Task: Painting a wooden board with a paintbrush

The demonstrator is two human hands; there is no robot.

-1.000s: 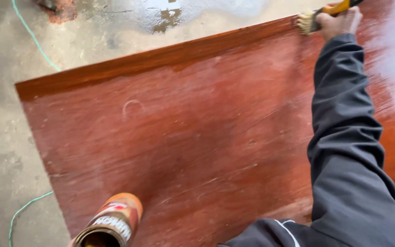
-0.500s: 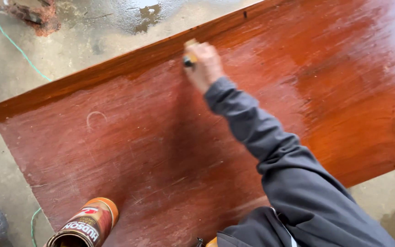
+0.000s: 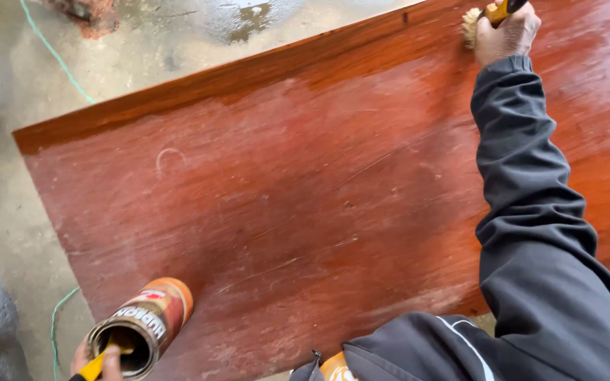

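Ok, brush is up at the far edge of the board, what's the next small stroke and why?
Probably draw the brush in the right hand leftward along the far edge of the board: that strip looks dark and glossy, while the surface nearer the can looks duller.

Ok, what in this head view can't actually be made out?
- Paintbrush: the handle runs off the top edge; the right hand covers its middle.
- Left hand: cut off by the bottom edge, only fingertips show at the can.
- Inside the can: too dark to tell its level.
- Board: right end washed out by glare.
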